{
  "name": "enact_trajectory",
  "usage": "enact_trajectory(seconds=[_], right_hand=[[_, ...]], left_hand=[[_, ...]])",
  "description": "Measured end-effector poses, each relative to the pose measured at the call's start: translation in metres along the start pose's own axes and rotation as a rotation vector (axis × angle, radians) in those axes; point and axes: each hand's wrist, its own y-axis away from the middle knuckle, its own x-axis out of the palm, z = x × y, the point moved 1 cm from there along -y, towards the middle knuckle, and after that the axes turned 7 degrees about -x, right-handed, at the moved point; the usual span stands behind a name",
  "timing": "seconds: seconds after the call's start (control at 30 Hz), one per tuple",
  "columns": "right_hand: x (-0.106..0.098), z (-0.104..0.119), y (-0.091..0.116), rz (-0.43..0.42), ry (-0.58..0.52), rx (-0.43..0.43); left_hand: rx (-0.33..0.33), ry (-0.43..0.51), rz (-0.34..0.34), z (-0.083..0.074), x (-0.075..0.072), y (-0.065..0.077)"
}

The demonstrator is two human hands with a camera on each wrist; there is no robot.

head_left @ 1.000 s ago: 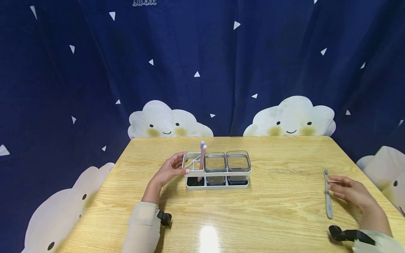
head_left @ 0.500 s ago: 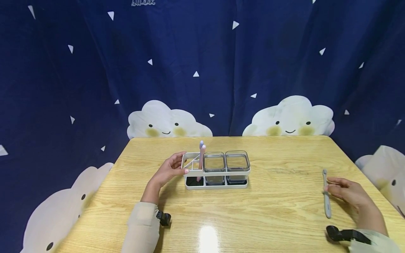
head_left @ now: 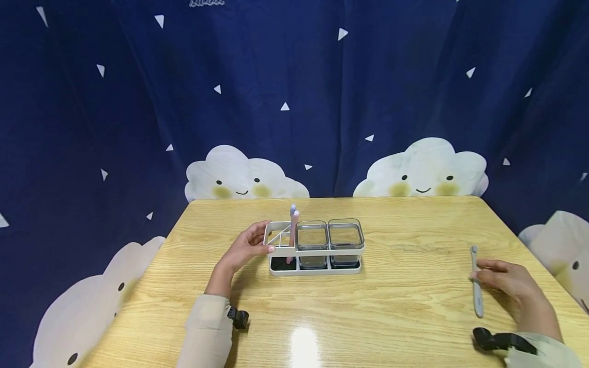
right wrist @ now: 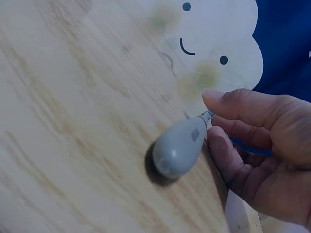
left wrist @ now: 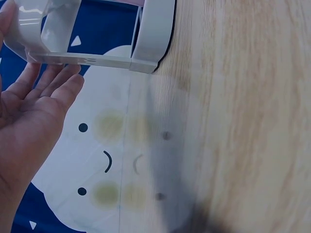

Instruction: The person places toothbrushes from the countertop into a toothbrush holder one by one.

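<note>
At the left end of a white toothbrush holder (head_left: 329, 252), my left hand (head_left: 246, 249) grips the upper frame, thumb at the front and fingers at the far side. In the left wrist view the holder's end (left wrist: 153, 36) sits by those fingers. Two toothbrushes, one pink (head_left: 294, 230) and one bluish (head_left: 292, 210), stand in the holder's left section. Two clear cups (head_left: 313, 246) fill its other sections. Far to the right, my right hand (head_left: 508, 281) pinches a grey toothbrush (head_left: 477, 299) at mid-length, its bristle end pointing away. The handle (right wrist: 179, 148) lies low over the table in the right wrist view.
The wooden table (head_left: 391, 306) spreads between the two hands. A dark blue curtain (head_left: 276, 61) with white clouds and triangles hangs behind and beside it. Black cameras (head_left: 239, 318) are strapped to both wrists.
My right hand has moved slightly left, and its thumb and fingers have closed on the grey toothbrush. The left hand and the holder look unmoved.
</note>
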Motion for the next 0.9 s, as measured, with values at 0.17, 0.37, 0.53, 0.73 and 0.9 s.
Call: enact_trajectory(seconds=[0.17,0.37,0.53,0.73,0.9], right_hand=[[-0.003,0.005,-0.002,-0.003,0.217,-0.012],[-0.002,0.005,-0.004,-0.004,0.174,0.023],[0.0,0.005,-0.005,-0.014,0.068,0.051],[0.005,0.008,-0.004,-0.036,-0.033,0.056],[0.007,0.009,-0.003,-0.037,-0.048,0.053]], left_hand=[[0.008,0.003,0.007,-0.002,0.001,0.001],[0.019,0.007,0.01,-0.002,0.0,0.003],[0.026,-0.005,0.01,-0.001,0.0,0.002],[0.018,-0.009,0.002,-0.004,0.0,0.004],[-0.012,-0.017,0.001,-0.02,0.006,0.01]])
